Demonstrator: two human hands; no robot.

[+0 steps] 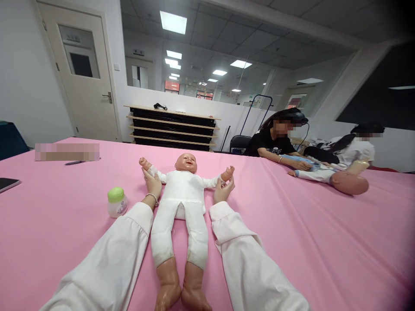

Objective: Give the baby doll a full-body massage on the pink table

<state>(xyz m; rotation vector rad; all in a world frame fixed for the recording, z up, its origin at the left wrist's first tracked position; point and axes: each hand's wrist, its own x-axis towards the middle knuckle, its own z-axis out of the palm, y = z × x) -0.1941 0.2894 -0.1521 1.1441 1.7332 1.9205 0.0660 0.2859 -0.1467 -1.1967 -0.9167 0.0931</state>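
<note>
A baby doll (183, 190) with a white cloth body lies on its back on the pink-covered table (259, 250), head away from me and bare feet towards me. My left hand (153, 185) is closed around the doll's forearm on the left, just below its small plastic hand. On the other side my right hand (223, 190) grips the doll's other forearm near the wrist. Both doll arms are spread outward and slightly raised. Left of the doll, beside my left sleeve, stands a white jar (117, 202) with a green lid.
At the right, a person (275, 138) handles another doll (348, 182) in light clothes; a second person (353, 147) sits beyond. A phone (9, 185) lies at the left edge, and a pen (76, 162) lies near a blurred patch. Low shelves (173, 127) stand behind the table.
</note>
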